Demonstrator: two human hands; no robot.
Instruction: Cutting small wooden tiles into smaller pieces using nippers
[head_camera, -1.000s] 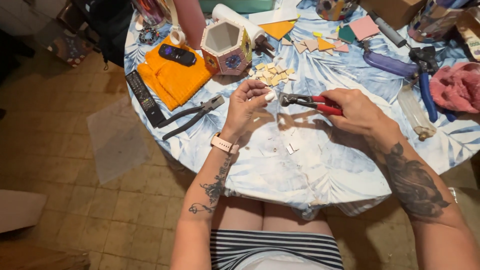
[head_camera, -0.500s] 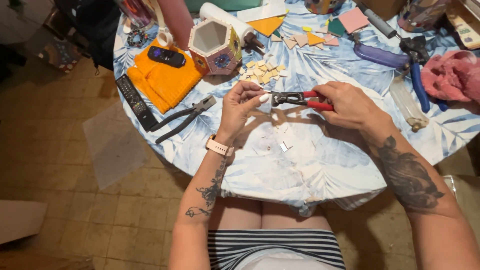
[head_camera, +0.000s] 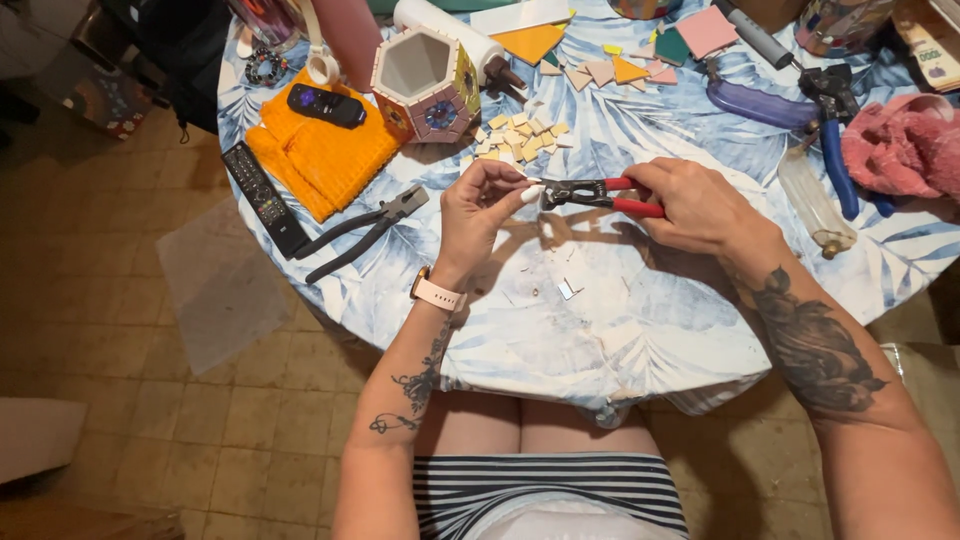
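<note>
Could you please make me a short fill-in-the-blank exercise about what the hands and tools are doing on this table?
1. The right hand holds nippers with ____ handles.
2. The left hand pinches a small piece at the nippers' ____.
3. The dark pliers lie to the right of the long black ____.
4. The small remote rests on an ____ cloth.

Missing words: red; jaws; remote; orange

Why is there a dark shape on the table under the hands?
Head view: light from above casts the shadow of the left hand, right hand and red-handled nippers onto the tablecloth; picture sharp, edges slightly bent by the wide lens.
</note>
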